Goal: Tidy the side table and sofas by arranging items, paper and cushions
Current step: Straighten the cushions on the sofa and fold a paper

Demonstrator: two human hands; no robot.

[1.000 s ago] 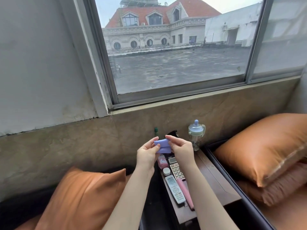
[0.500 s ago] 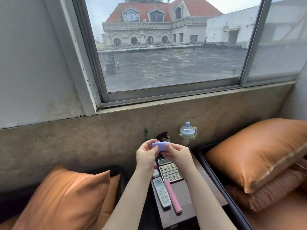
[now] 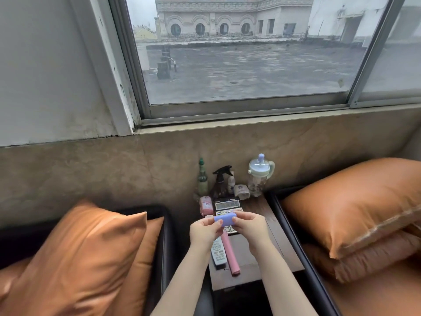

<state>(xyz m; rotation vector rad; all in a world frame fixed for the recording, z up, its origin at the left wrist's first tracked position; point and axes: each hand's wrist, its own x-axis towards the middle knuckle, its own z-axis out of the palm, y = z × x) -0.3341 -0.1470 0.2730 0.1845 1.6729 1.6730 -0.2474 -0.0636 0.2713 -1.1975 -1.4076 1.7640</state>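
Both my hands hold a small folded purple paper (image 3: 224, 219) above the dark wooden side table (image 3: 266, 254). My left hand (image 3: 204, 230) pinches its left end and my right hand (image 3: 249, 225) pinches its right end. Under them lie a calculator (image 3: 226, 207), a white remote (image 3: 218, 250) and a pink roll (image 3: 230, 254). An orange cushion (image 3: 84, 258) leans on the left sofa. Two orange cushions (image 3: 355, 210) are stacked on the right sofa.
At the table's back stand a green bottle (image 3: 202, 179), a black spray bottle (image 3: 220, 181), a small white bottle (image 3: 231, 182), a baby bottle (image 3: 259, 174) and a pink pack (image 3: 206, 205). A marble wall and window sill rise behind.
The view has tilted down and drawn closer to the table. My hands have lowered with the purple paper, which looks folded narrower than before.
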